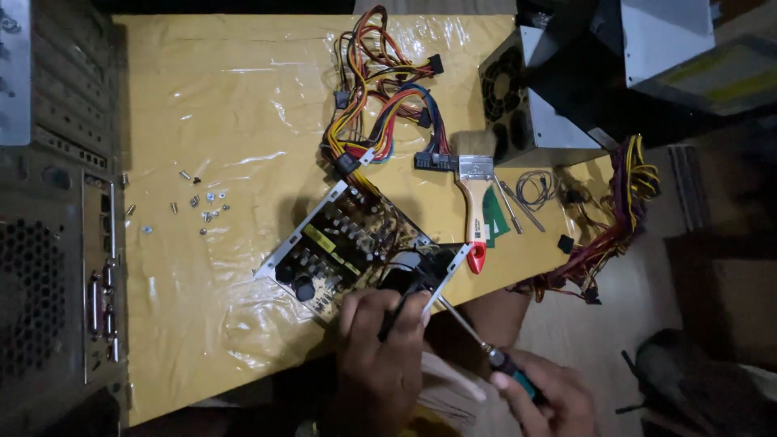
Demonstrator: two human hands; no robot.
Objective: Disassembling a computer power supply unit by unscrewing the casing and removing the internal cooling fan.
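Note:
An opened power supply (340, 247) with its circuit board bared lies near the table's front edge, a bundle of coloured wires (380, 97) running from it toward the back. My left hand (380, 356) grips its near corner, fingers around a black part there. My right hand (542, 396) holds a screwdriver (477, 340) by its dark handle; the metal shaft points up-left, and its tip is at the metal frame beside my left fingers.
A paintbrush (476, 202) with a wooden handle and red tip lies right of the board. Several loose screws (198, 202) are scattered at left. A computer case (57, 226) stands on the left, another power supply (518, 97) at back right, a cable bundle (607, 226) at the right edge.

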